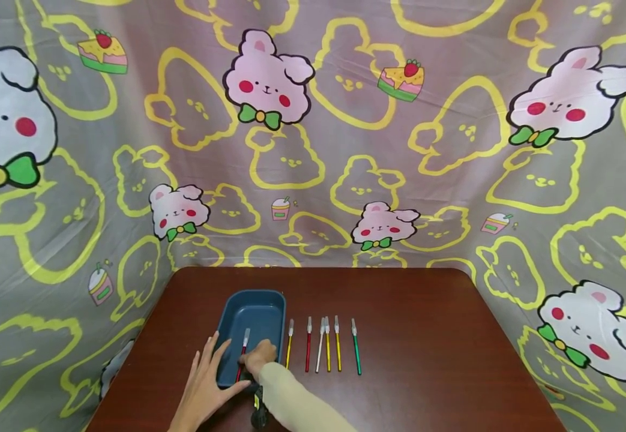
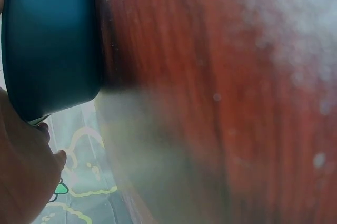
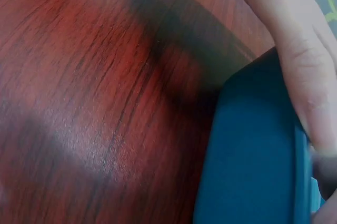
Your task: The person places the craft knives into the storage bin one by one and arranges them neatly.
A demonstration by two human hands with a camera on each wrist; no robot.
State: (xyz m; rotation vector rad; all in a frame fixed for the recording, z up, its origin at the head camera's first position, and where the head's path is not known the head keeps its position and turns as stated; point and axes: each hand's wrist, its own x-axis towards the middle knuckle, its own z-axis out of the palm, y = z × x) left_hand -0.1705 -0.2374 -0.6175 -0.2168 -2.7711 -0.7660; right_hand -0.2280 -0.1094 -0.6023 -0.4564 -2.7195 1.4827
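From the head view, here's the left hand [image 1: 204, 372], fingers spread and straight, lying along the near left side of a blue tray [image 1: 258, 312], thumb stretched along its near end. And the right hand [image 1: 261, 357], just beside it, reaches over the tray with curled fingers pinching a clear-capped red pen [image 1: 244, 349] that slants inside! Right by the right hand, outside the tray, there's a yellow pen [image 1: 289, 345]; farther to its right, a second red pen [image 1: 308, 348], a white pen [image 1: 320, 351], two more yellow pens [image 1: 338, 345] and a green pen [image 1: 357, 354], all on the brown counter [image 1: 410, 336]. Over to the left wrist view: the tray's outer wall, a hand close against its edge. Now the right wrist view: a finger bends down at the tray's rim, the pen's grip hidden.
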